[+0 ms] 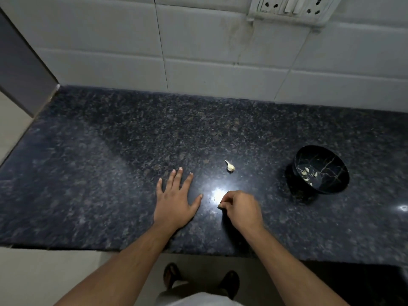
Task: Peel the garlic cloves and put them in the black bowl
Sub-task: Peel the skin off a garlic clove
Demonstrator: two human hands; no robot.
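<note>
One unpeeled garlic clove (230,166) lies on the dark granite counter (110,151), just beyond my hands. My left hand (175,200) rests flat on the counter with fingers spread, left of the clove. My right hand (240,207) has its fingers curled and pinches a small pale piece, likely a garlic clove (220,204), at its fingertips just above the counter. The black bowl (321,170) with gold veins stands at the right and holds several pale garlic pieces (308,173).
A white tiled wall (198,51) backs the counter, with a socket panel (291,7) at the top right. The counter's front edge runs just below my wrists, and its left end drops off beside a grey wall. A lamp glare shines between my hands.
</note>
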